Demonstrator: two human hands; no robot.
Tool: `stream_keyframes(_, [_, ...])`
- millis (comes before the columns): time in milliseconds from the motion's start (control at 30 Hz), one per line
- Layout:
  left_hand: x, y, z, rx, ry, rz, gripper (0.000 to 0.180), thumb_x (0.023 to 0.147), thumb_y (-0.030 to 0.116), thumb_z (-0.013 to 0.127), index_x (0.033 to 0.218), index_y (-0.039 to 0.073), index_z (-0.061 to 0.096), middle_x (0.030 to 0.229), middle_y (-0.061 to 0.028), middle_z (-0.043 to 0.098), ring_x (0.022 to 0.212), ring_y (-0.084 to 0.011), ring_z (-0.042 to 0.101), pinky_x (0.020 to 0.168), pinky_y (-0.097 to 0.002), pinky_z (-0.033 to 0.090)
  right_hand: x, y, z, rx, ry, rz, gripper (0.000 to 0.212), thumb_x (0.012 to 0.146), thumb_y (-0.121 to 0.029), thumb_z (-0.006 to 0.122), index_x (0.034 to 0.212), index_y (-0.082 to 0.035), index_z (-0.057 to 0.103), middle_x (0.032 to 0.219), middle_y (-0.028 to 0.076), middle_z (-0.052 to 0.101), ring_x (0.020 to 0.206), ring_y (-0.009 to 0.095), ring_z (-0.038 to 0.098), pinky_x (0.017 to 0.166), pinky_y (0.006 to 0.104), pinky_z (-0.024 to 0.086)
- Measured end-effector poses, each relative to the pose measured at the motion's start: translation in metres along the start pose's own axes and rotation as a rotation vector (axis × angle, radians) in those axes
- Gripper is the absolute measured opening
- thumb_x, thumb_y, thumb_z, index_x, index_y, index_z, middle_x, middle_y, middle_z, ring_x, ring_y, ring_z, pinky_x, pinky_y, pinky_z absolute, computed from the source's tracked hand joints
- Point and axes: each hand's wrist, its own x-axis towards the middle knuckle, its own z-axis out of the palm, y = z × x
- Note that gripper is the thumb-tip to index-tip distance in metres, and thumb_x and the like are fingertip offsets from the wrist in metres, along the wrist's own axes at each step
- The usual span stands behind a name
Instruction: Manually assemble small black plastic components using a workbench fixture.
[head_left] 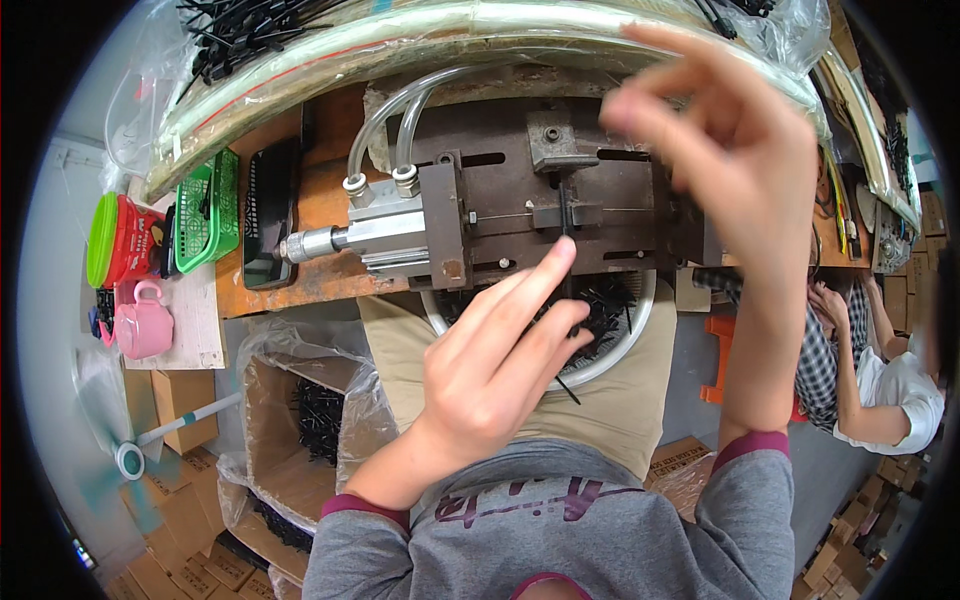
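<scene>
My left hand (485,375) reaches up to the fixture with its fingers apart. Its index fingertip is at the near end of a thin black rod (564,205), which stands out from a small metal block (552,145) on the dark metal fixture (490,240). Whether the finger presses the rod or only lies over it, I cannot tell. Over the fixture's right side is my right hand (735,130), blurred by motion, with thumb and index finger apart and nothing visible between them. On the fixture's left sits a silver air cylinder (385,235) with two clear hoses (405,110).
A round, pale-rimmed container (645,320) of black pieces rests at my lap. Lower left stands a plastic-lined carton (270,400) of black pieces. A phone (270,215), green basket (208,215) and pink cup (145,325) are at left. A co-worker (880,390) sits at right.
</scene>
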Motion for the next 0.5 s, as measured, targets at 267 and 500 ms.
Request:
stream_keyframes(267, [-0.001,-0.005,0.030,0.297,-0.099,-0.011,0.028,0.068,0.011,0.082,0.093,0.002,0.071,0.125,-0.0136,0.070,0.075,-0.0216,0.070,0.071,-0.0301,0.056,0.081,0.012,0.024,-0.371,0.202,-0.356,0.024,0.080,-0.012,0.076,0.098,0.003,0.072,0.088,0.016,0.072,0.080,0.030,0.070,0.075,0.0373,0.054])
stream_keyframes(500, [0.007,-0.005,0.024,0.319,-0.161,-0.020,0.028,0.068,0.011,0.083,0.093,0.004,0.072,0.123,-0.0113,0.071,0.066,-0.0176,0.067,0.063,-0.0275,0.052,0.091,0.016,0.020,-0.206,0.139,-0.385,0.020,0.078,-0.011,0.078,0.090,0.003,0.069,0.075,0.013,0.068,0.069,0.021,0.065,0.066,0.0331,0.053])
